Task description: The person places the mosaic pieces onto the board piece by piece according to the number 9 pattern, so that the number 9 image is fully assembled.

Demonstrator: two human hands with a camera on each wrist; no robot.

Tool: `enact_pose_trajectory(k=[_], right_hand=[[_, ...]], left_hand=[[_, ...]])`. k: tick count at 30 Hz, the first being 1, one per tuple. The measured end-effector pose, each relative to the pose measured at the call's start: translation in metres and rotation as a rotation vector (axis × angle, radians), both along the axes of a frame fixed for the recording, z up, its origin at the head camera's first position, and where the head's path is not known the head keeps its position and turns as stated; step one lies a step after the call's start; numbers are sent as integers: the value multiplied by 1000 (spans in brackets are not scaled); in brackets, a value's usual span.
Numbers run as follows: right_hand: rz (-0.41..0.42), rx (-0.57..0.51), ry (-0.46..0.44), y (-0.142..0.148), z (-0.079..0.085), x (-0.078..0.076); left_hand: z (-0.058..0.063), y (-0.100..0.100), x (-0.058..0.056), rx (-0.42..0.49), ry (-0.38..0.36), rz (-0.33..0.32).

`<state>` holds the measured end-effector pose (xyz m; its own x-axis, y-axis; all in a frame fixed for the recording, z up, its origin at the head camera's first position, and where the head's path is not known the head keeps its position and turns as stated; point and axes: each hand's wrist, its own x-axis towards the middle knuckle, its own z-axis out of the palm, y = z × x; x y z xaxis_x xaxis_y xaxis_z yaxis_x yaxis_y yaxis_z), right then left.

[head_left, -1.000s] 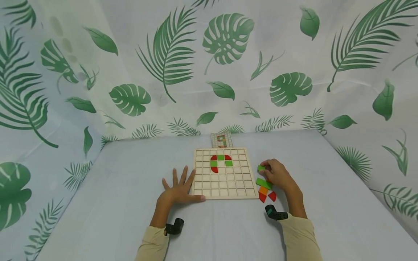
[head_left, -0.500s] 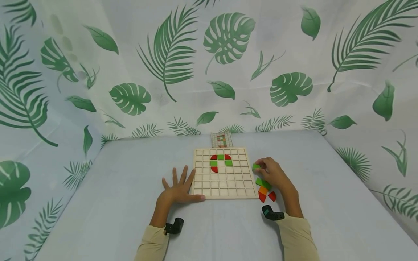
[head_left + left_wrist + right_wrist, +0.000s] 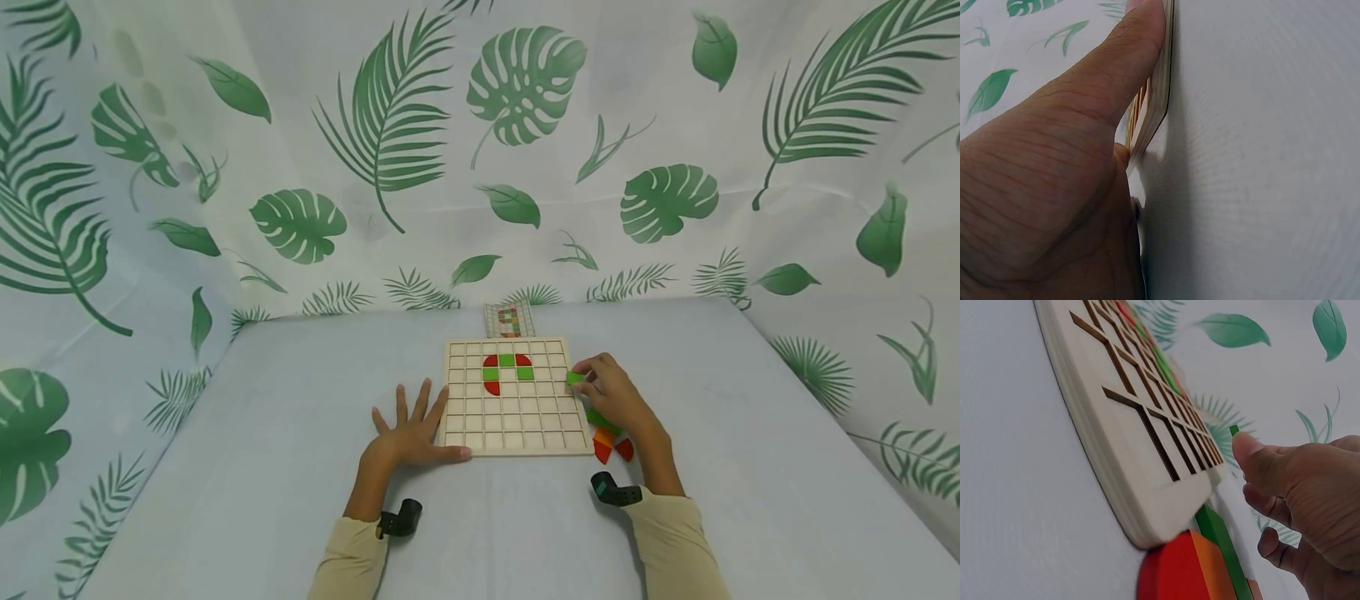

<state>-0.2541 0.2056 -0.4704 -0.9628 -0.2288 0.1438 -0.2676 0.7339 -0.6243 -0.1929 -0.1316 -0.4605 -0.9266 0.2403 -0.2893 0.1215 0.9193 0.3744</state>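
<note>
A wooden grid board (image 3: 495, 422) lies on the table with red quarter-round pieces and green square pieces set in its upper cells. My left hand (image 3: 408, 443) rests with spread fingers at the board's lower left corner; in the left wrist view its thumb (image 3: 1141, 37) lies along the board's edge. Between thumb and fingers, my right hand (image 3: 617, 393) pinches a green block (image 3: 575, 377) over the board's right edge. Only a small tip of that green block (image 3: 1234, 430) shows in the right wrist view.
Beyond the board lies a pattern card (image 3: 509, 320) with a small printed grid. Loose pieces sit by the board's lower right: a green block (image 3: 602, 421), an orange block (image 3: 604, 436) and red quarter-rounds (image 3: 602, 451). A leaf-print cloth (image 3: 420, 275) rises behind the table.
My right hand has carried the green block leftward, from beside the loose pieces to the board's right edge. The left hand has stayed in place.
</note>
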Motion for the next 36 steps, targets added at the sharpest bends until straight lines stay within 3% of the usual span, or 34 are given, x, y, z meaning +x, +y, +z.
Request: enact_pose_trajectory(k=[28, 36], right_hand=[[209, -17, 167, -45, -7, -3], [187, -44, 107, -58, -6, -3]], left_hand=[[1, -1, 0, -1, -8, -15], [0, -2, -1, -12, -8, -11]])
